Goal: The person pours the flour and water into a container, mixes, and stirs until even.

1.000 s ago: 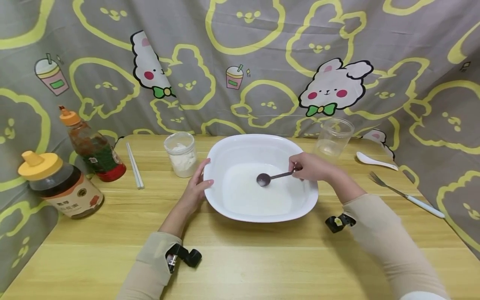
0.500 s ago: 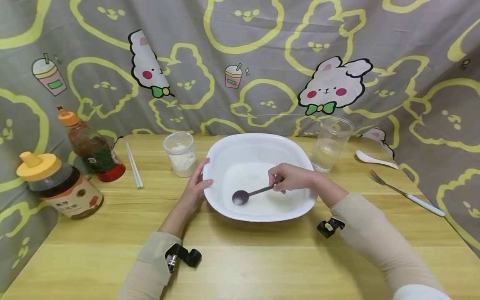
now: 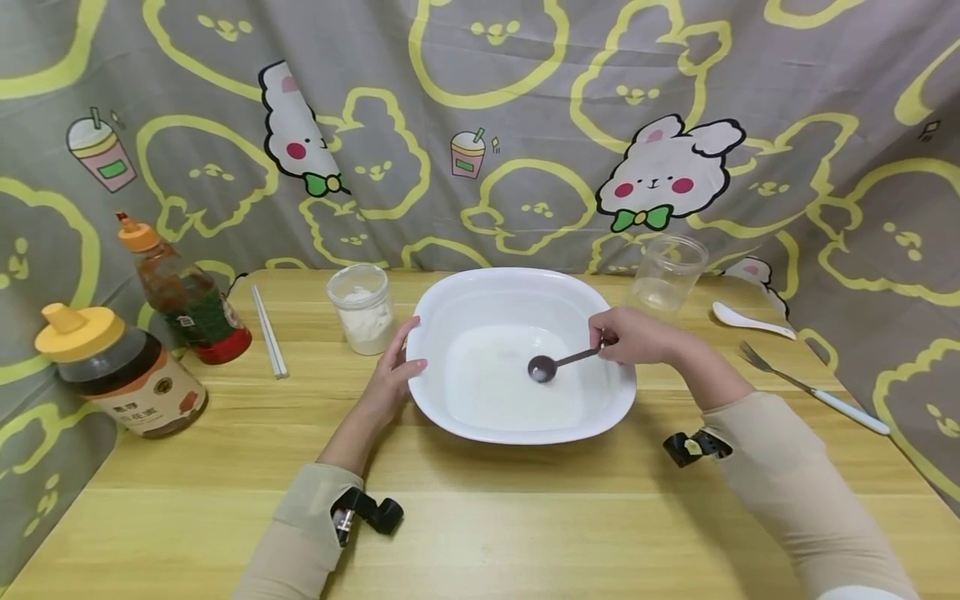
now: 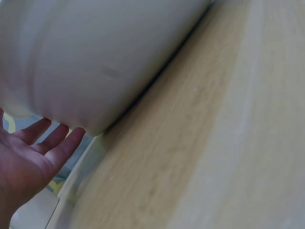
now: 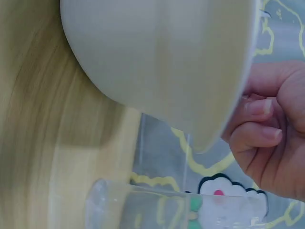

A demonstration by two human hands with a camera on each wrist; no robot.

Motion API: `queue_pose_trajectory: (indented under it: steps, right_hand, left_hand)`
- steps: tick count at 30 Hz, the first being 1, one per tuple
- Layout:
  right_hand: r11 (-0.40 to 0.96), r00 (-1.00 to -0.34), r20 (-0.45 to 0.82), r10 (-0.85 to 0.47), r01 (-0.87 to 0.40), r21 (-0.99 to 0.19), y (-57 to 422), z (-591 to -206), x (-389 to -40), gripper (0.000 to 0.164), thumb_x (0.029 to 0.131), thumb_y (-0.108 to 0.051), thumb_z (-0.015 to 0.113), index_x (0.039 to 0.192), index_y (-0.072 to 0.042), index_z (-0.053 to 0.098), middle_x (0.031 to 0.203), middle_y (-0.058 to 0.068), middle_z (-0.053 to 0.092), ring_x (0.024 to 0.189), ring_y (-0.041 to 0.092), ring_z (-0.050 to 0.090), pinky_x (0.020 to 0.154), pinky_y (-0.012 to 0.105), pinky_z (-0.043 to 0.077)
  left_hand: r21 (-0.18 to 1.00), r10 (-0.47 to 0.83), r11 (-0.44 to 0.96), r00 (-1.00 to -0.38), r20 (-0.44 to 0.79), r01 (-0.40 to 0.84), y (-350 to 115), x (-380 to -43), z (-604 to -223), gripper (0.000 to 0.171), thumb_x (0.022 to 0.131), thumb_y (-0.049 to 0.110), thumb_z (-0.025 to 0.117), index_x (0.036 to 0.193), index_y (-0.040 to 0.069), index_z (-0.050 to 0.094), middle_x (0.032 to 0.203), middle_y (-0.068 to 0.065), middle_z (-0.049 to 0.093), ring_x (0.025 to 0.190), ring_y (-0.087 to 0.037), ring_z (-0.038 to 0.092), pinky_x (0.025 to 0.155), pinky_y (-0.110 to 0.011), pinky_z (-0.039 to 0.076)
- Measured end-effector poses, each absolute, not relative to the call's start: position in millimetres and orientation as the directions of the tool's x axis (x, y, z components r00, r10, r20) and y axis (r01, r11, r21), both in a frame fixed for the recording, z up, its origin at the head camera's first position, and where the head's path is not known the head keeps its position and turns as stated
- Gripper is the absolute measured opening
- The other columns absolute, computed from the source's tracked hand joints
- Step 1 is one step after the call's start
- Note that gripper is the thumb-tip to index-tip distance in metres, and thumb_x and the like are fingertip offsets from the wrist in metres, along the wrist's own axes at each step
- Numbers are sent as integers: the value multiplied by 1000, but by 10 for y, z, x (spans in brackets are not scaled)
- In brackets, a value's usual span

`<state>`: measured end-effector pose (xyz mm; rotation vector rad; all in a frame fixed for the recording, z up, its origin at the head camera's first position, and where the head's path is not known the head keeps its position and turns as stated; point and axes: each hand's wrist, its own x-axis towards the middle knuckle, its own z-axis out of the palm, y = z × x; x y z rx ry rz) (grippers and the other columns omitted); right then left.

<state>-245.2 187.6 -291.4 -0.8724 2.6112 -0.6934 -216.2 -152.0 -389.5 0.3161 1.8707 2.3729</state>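
Note:
A white oval basin [image 3: 517, 292] holds a shallow layer of milky white liquid. My left hand [image 3: 387, 383] grips its left rim, thumb tip over the edge; in the left wrist view, the fingers [image 4: 66, 148] press against the outer wall. With my right hand [image 3: 633, 335] I pinch the handle of a dark round spoon [image 3: 542, 368], its bowl low in the basin at the liquid. The right wrist view shows curled fingers [image 5: 257, 138] beside the rim, and the spoon is hidden behind the basin wall.
A jar of white powder [image 3: 367, 321] stands left of the basin, a clear plastic jar [image 3: 663, 279] behind right. White spoon [image 3: 750, 320] and fork [image 3: 813, 390] lie right. Chopsticks [image 3: 268, 333], a sauce bottle [image 3: 187, 300] and a yellow-capped jar [image 3: 127, 375] are left. A patterned curtain [image 3: 525, 75] hangs behind.
My right hand swept the spoon left and toward the front of the basin, then back right, slightly past where it started. My left hand has stayed at the rim.

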Motion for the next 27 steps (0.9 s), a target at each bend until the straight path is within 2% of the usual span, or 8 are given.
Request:
queue_pose_trajectory:
  steps: [3,6,11,15,21,27]
  right_hand:
    - [734,-807,-129,-576,-442,-515,1830,-2962,-2506,6,75,2,53,77,-3,56,56,1,49,51,14,45,46,25,38]
    - [726,-815,-139,-563,-407,-555,1730,-3029,-2556,4,77,0,53,79,-2,55,56,4,51,52,15,46,49,26,37]
    - [618,-757,-130,-640,-406,-673,1528,-3179,-2588,7,77,5,52,79,-1,54,54,5,51,50,18,46,48,24,35]
    - [568,-710,-145,-689,-404,-717,1430,-3234,-2532,6,78,5,53,79,-1,55,52,5,51,47,15,43,46,21,33]
    - [571,-651,-185,-737,-451,-687,1520,-3142,-2421,5,78,3,54,77,-2,55,53,3,51,48,12,43,48,22,35]
    - [639,-693,-209,-690,-447,-626,1761,-2976,-2425,10,75,6,53,73,-3,53,53,1,48,48,14,45,46,23,38]
  left_hand:
    - [970,210,-240,-973,96,44,-1522,-2159,-3899,65,78,5,48,136,20,24,128,-21,32,108,-39,36,70,-35,50]
    - [970,214,-240,-972,92,39,-1522,-2157,-3904,65,78,5,48,136,20,23,129,-20,31,109,-39,36,71,-36,50]
    - [969,212,-243,-973,94,41,-1521,-2155,-3914,65,78,4,47,136,19,23,129,-21,31,110,-41,33,72,-36,49]
    - [968,212,-247,-972,101,46,-1520,-2156,-3914,65,78,4,47,136,18,23,130,-22,30,111,-42,32,73,-37,49]
    - [969,210,-244,-972,102,49,-1519,-2154,-3895,65,78,5,48,136,19,23,129,-22,31,110,-42,33,73,-37,49]
    - [969,207,-241,-974,95,44,-1527,-2156,-3886,64,78,5,48,136,20,24,127,-21,32,108,-39,36,70,-35,50]
